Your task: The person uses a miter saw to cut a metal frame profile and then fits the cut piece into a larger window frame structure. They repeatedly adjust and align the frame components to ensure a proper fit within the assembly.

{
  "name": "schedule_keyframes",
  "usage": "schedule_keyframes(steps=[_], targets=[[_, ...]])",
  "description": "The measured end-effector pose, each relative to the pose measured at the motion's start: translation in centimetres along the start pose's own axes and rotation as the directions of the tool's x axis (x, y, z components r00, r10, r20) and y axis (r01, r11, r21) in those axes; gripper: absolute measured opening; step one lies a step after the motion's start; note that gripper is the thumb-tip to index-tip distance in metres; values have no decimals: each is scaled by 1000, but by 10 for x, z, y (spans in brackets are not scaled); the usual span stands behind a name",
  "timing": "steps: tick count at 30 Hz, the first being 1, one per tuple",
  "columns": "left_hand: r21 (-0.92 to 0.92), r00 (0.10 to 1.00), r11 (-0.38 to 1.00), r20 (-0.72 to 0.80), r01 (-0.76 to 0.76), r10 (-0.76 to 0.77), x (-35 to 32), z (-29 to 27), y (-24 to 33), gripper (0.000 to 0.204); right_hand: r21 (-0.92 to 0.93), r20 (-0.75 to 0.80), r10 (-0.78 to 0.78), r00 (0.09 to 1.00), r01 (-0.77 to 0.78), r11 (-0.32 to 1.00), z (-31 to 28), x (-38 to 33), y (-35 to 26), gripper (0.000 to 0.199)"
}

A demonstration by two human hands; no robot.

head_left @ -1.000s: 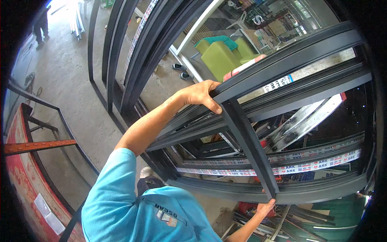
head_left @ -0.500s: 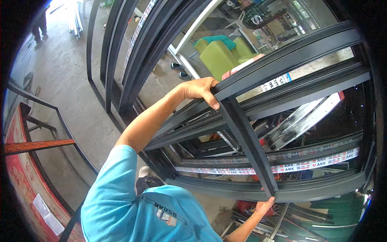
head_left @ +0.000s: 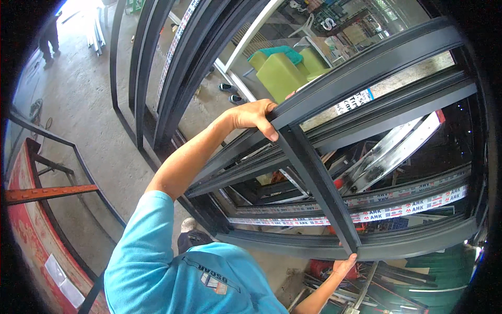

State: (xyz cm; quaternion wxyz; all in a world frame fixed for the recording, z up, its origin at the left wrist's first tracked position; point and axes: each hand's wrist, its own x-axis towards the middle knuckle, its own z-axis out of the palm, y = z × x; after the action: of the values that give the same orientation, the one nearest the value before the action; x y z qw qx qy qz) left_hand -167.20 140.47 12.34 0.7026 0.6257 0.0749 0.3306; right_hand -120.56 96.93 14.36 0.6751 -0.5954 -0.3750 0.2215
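Note:
A large dark grey window frame (head_left: 376,65) fills the right half of the head view. Its crossbar (head_left: 319,180) slants from the upper rail to the lower rail. My left hand (head_left: 254,116) grips the upper rail where the crossbar meets it, thumb on the near face, fingertips hidden behind. Down at the lower end of the crossbar, my right hand (head_left: 345,266) is closed round its corner, with thumb and fingertips on either side. Printed protective tape (head_left: 408,209) runs along a rail seen through the opening.
More dark frames (head_left: 175,68) stand upright at the left. A red-painted piece (head_left: 47,230) with an orange bar is at far left. Behind are green chairs (head_left: 285,73), dark shoes (head_left: 230,93) and a white-framed glass panel. Metal lengths (head_left: 387,282) lie lower right. Someone stands far left.
The upper rail and my left hand sit slightly lower and further left in the picture. Both hands keep their hold; my right hand has barely moved.

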Motion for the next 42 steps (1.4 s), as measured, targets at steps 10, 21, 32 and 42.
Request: schedule_keyframes(steps=[10, 21, 32, 42], targets=[[339, 986, 933, -153, 118, -69, -4, 6, 18, 80, 102, -52, 75, 996, -69, 992, -33, -7, 13, 79], [-12, 967, 999, -254, -39, 35, -9, -26, -28, 103, 158, -173, 10, 985, 18, 987, -6, 1, 18, 86], [48, 972, 999, -236, -9, 20, -14, -65, -52, 76, 200, -73, -25, 997, 40, 979, 2, -5, 1, 65], [162, 972, 986, -223, -43, 79, -10, -110, -85, 48, 205, -82, 38, 996, -21, 979, -4, -10, -4, 64]])
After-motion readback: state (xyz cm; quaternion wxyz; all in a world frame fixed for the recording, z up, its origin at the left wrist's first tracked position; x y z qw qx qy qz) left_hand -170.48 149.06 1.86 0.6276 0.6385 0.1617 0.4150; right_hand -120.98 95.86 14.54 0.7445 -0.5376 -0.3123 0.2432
